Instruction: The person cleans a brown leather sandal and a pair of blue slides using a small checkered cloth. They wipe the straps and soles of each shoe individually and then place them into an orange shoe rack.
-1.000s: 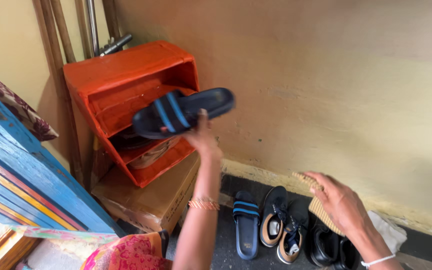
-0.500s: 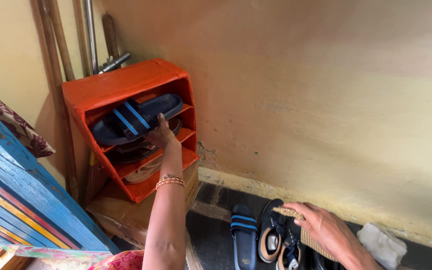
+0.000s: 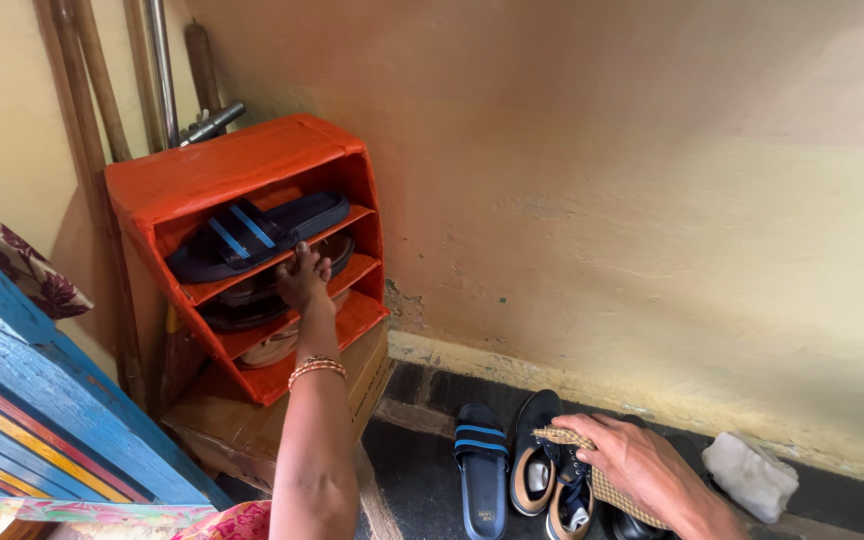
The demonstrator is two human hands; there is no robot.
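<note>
A dark blue slide sandal (image 3: 244,234) with light blue stripes lies on the top shelf of an orange shoe rack (image 3: 222,170). My left hand (image 3: 303,277) is just below its edge, fingertips at the shelf front, fingers loose and holding nothing. Its matching sandal (image 3: 481,468) lies on the dark floor. My right hand (image 3: 632,465) rests low on the right, gripping a tan woven cloth (image 3: 607,482) over a pair of dark shoes with tan insoles (image 3: 540,462).
The rack stands on a cardboard box (image 3: 252,425) in a corner with wooden poles (image 3: 87,90) and a metal pipe. A blue painted board (image 3: 42,400) leans at left. More shoes fill the lower shelves. A white rag (image 3: 749,475) lies by the yellow wall.
My left hand carried the blue sandal into the rack, set it on the top shelf and let go. My right hand stayed on the woven cloth by the floor shoes.
</note>
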